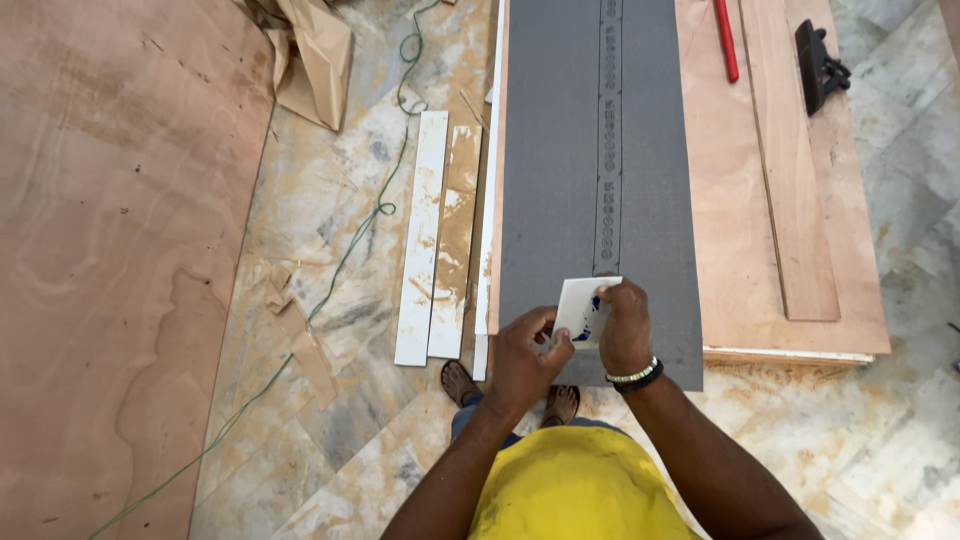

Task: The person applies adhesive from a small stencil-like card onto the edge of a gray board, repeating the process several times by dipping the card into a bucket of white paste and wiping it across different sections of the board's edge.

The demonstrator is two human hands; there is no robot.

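Observation:
A long dark grey laminate sheet (590,150) lies on a plywood board (740,260) and runs away from me. At its near end both my hands grip a small white square card (580,305) with blue marks on it. My left hand (525,350) pinches the card's left lower edge. My right hand (625,325), with a beaded band at the wrist, covers the card's right side and rests on the sheet. The card stands tilted against the grey surface.
A narrow wooden strip (790,170), a red rod (725,40) and a black tool (815,65) lie on the board at right. White strips (425,240) and a green cord (350,250) lie on the marble floor at left, beside a big plywood sheet (110,250).

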